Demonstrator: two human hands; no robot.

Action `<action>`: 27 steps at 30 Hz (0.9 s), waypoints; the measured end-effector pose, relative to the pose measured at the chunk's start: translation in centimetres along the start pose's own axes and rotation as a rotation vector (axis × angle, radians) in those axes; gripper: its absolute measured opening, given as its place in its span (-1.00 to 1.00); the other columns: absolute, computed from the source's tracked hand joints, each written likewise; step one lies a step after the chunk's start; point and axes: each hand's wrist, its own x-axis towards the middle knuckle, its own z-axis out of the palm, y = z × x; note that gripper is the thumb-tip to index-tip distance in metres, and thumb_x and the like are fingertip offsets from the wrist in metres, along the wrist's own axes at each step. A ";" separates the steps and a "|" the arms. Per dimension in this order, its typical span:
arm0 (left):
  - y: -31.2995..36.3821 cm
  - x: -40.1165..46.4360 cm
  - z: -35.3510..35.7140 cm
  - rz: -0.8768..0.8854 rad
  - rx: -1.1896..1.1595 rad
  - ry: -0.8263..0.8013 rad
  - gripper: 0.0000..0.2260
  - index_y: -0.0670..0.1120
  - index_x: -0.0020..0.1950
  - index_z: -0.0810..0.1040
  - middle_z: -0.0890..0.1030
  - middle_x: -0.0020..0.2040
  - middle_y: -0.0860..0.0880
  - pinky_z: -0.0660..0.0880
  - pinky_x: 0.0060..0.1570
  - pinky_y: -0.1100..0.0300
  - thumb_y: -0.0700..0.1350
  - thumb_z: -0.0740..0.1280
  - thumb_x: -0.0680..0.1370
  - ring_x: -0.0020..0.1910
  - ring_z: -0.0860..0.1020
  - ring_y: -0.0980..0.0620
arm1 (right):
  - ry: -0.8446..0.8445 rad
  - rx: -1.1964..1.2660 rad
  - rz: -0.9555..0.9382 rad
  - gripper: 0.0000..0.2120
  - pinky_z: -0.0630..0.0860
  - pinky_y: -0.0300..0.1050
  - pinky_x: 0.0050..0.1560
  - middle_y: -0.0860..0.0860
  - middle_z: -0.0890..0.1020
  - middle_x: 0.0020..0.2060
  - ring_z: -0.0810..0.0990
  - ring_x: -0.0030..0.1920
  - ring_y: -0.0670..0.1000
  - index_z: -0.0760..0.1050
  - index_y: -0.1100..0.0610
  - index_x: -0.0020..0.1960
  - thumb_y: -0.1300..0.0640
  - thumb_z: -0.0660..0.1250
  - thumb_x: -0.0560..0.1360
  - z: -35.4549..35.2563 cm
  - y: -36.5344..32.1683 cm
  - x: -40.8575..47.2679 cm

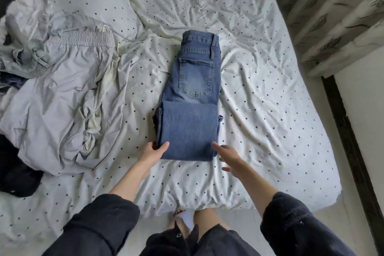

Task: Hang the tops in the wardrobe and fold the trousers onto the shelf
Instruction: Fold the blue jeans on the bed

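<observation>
A pair of blue jeans [193, 97] lies in the middle of the bed, waistband away from me, the legs folded up over the seat. My left hand [153, 151] grips the near left corner of the folded jeans, thumb on top and fingers under the edge. My right hand [227, 156] hovers at the near right corner with fingers straight, touching or just short of the denim. Light grey trousers [68, 89] with an elastic waist lie crumpled to the left.
The bed sheet [270, 100] is white with dark dots and wrinkled. Dark garments [14, 168] and a pale denim piece [22, 62] lie at the left edge. A patterned curtain [336, 12] hangs on the right beside a dark frame [349, 141].
</observation>
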 end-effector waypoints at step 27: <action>8.7 -6.3 -5.7 -0.141 0.300 -0.405 -0.70 -0.11 -0.22 0.43 0.50 -0.47 -0.03 0.35 -0.47 0.29 0.11 0.32 0.49 -0.52 0.48 0.06 | 0.084 -0.137 0.033 -0.76 0.27 -0.26 -0.41 0.04 0.55 -0.48 0.56 -0.51 -0.02 0.35 0.11 -0.22 0.01 0.33 0.48 -4.4 -4.3 -10.9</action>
